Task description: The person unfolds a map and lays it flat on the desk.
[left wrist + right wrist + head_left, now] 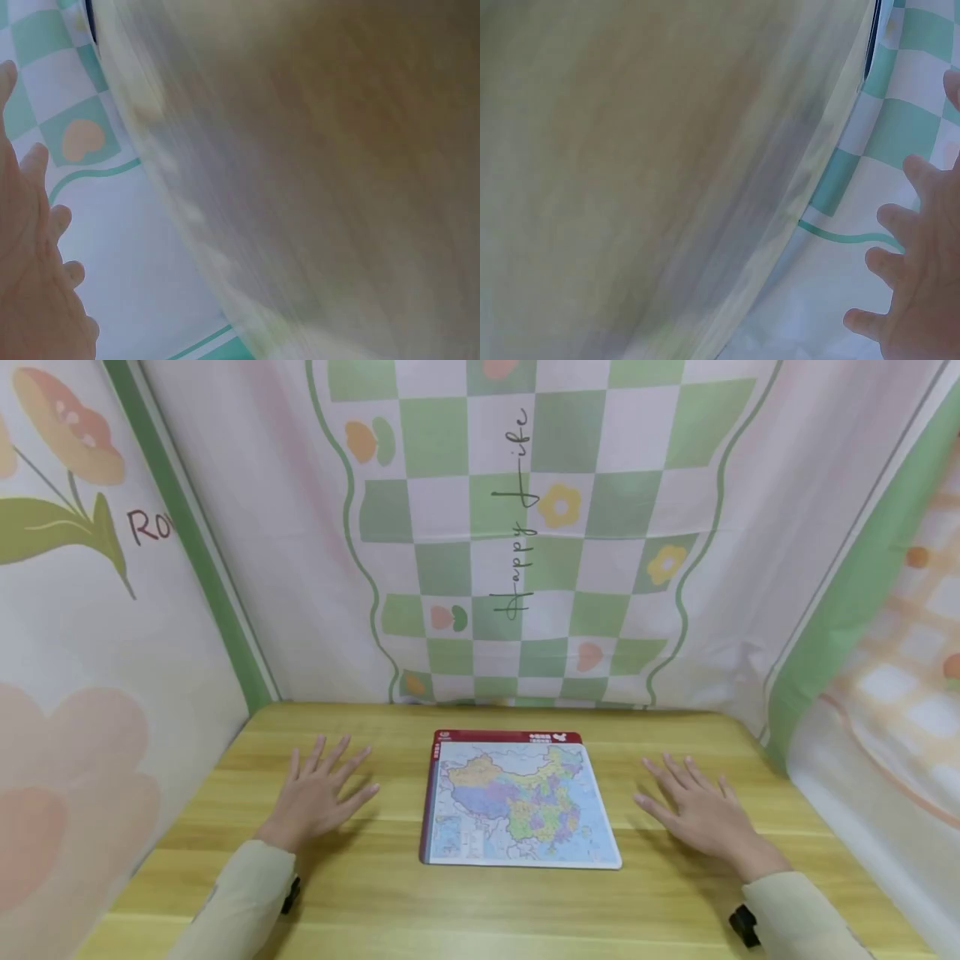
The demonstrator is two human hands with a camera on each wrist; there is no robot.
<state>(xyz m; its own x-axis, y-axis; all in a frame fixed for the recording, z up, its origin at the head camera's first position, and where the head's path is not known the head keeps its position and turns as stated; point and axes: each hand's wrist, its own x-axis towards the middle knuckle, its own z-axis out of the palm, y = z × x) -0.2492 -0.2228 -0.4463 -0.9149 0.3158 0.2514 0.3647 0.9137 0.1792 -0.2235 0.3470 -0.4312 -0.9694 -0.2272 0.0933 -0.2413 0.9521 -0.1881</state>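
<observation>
person's at a wood-look tbl, both arms out over the tabletop [480, 910]. map board [517, 802] lies flat abt mid-tbl, btwn the hands, touching neither. it's got a red strip along the far edge + down the l side, white lettering on the strip, then a printed map in orange, purple, green etc. w/ pale blue round it + a small inset nr the lower l corner.

left hand [318, 793] is l of the board, back of hand up, fingers + thumb spread well apart, thumb side nearest the board. right hand [701, 814] mirrors it on the r, fingers fanned apart too, thumb twd the board. wrist views show each palm side at the pic's outer edge, the wood blurry.

pale sleeves [240, 893] on both arms, w/ a small black device [744, 927] under each wrist.

behind the tbl hangs a green + white check cloth [495, 560], "happy life" written sideways on it, flowers + hearts too. l side: white cloth [90, 643] w/ big peach flowers. r side: orange-check cloth [892, 685], green border.
</observation>
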